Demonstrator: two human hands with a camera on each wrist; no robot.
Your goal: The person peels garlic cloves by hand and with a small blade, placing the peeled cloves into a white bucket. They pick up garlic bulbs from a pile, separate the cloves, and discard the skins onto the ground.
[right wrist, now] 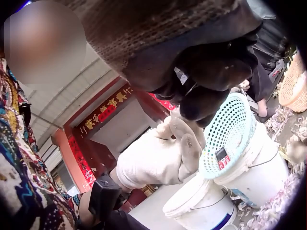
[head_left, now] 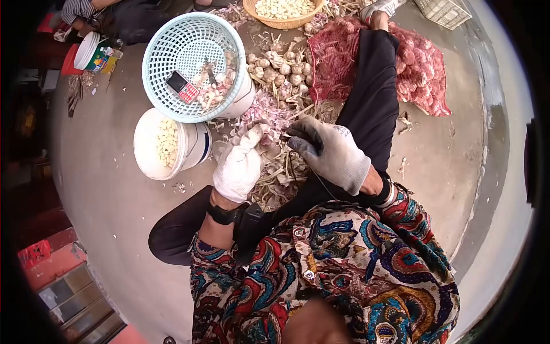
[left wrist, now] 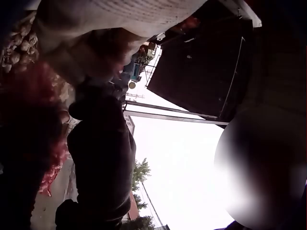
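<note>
My left hand, in a white glove, is raised over a heap of garlic skins. Its curled fingers hold garlic, mostly hidden behind them. Close by on the right, my right hand wears a grey glove with dark-coated fingers and thumb. It grips a small knife, whose thin shiny blade shows between the dark fingertips in the right wrist view. The two hands face each other with fingertips a short gap apart. Whole garlic bulbs with dry stalks lie just beyond them.
A light blue basket holding a phone and garlic sits on a white bucket. Another white bucket contains peeled cloves. Red mesh sacks of garlic lie beside the outstretched leg. An orange basket of cloves stands at the back.
</note>
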